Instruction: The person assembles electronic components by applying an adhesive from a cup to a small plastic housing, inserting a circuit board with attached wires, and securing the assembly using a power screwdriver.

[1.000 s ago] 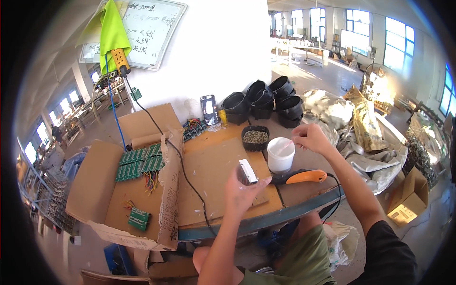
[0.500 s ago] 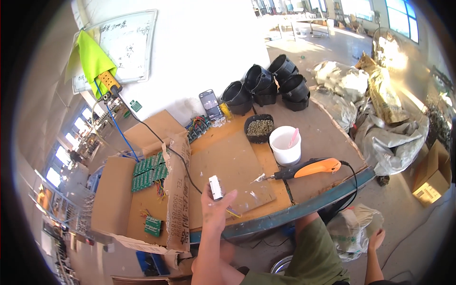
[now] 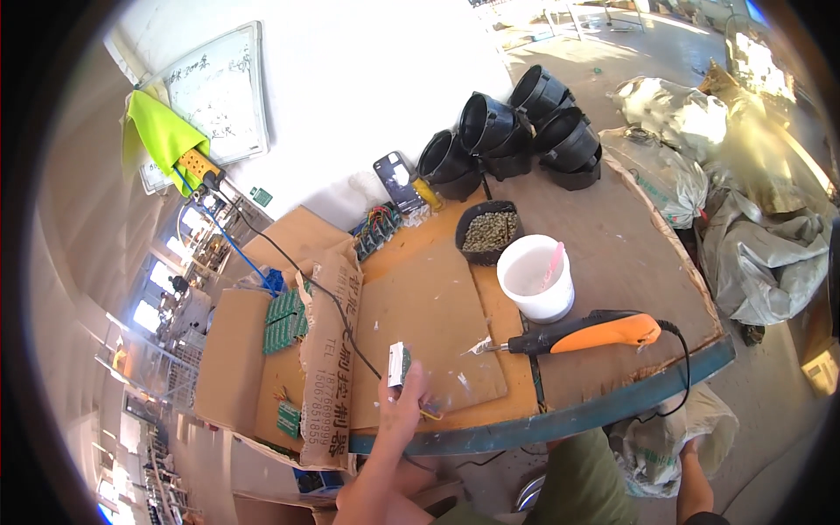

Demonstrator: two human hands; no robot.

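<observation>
My left hand (image 3: 402,407) grips a small circuit board (image 3: 399,365) with a white block along one face and a green edge, held upright over the cardboard sheet (image 3: 429,302). A yellow wire end pokes out beside my fingers. At the lower right, my right hand (image 3: 689,455) is down at the translucent plastic bag (image 3: 652,464) beside my knee; its fingers are hidden. Left of my left hand stands an open cardboard box (image 3: 229,350) containing green circuit boards (image 3: 285,320). On the tabletop to its right lies an orange and black corded hand tool (image 3: 604,334) with a thin metal tip.
A white tub (image 3: 535,293) with a pink stick stands behind the tool. Beyond it sit a black tray of small pellet-like parts (image 3: 488,234) and several black cups (image 3: 490,127). A phone (image 3: 398,179) leans on the wall. A black cable (image 3: 337,302) crosses the box edge.
My right hand has gone from above the plastic bag down to it. My left hand keeps the board, now turned to show more green. The whole view has shifted.
</observation>
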